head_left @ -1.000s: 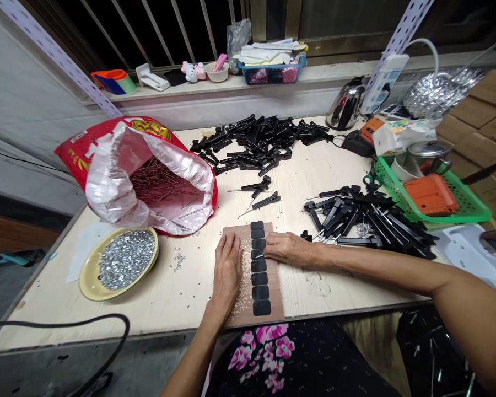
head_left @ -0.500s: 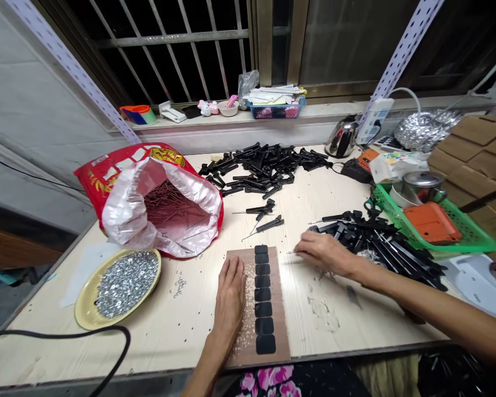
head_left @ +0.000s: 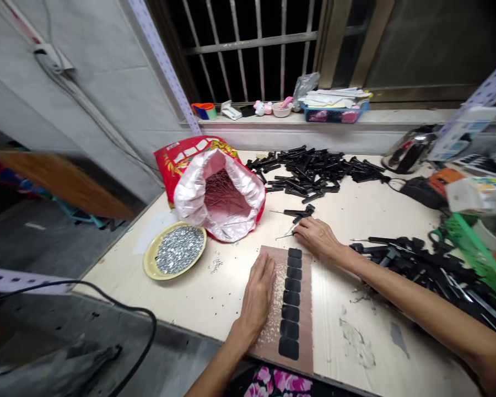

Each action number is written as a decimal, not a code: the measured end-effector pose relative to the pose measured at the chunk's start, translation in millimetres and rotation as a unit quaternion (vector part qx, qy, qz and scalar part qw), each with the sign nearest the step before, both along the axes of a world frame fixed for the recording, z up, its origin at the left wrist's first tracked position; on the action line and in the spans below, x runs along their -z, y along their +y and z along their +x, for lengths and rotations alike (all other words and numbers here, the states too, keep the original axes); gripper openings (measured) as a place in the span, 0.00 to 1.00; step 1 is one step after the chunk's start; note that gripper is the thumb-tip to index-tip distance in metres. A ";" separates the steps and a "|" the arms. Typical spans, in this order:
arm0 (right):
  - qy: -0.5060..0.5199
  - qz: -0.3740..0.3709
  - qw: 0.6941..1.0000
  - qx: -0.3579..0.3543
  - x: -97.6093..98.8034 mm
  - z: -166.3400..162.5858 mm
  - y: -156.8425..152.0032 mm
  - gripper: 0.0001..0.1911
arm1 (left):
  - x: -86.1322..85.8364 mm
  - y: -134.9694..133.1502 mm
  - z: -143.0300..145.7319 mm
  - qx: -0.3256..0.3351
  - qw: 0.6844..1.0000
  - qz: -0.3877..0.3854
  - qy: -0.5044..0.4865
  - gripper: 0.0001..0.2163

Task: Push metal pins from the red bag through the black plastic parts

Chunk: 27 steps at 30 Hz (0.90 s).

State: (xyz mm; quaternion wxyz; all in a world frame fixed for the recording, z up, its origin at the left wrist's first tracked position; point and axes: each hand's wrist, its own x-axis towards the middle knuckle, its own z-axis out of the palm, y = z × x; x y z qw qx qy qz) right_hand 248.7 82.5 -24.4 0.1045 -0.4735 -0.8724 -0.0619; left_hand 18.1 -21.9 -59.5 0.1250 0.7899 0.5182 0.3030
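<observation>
My left hand [head_left: 258, 295] lies flat with stretched fingers on the left side of a brown board [head_left: 306, 331]. A column of black rounded squares [head_left: 290, 313] runs down the board, and tiny pale bits are scattered beside my fingers. Beyond the board's top right corner, my right hand [head_left: 317, 236] has its fingers closed over a black plastic piece with a thin metal rod [head_left: 284, 236]. The hand covers most of that piece; the rod sticks out to the left. A similar black piece [head_left: 300, 212] lies just behind it.
A red sack [head_left: 182, 165] of thin rods and a yellow plate [head_left: 151, 264] of small metal parts stand left. Black plastic pieces are heaped at the back [head_left: 314, 171] and at the right [head_left: 421, 270], beside a green basket [head_left: 465, 242]. A black cable [head_left: 107, 300] curves at lower left.
My right hand has moved left and away from me, from beside the right heap to the black piece with the rod. My left hand stays on the board. The view has turned left.
</observation>
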 end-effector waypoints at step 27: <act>0.250 -0.002 0.968 -0.006 16.5 0.1 -10.4 0.15 | -2.3 6.8 -124.4 -0.295 0.922 -0.060 0.242 0.14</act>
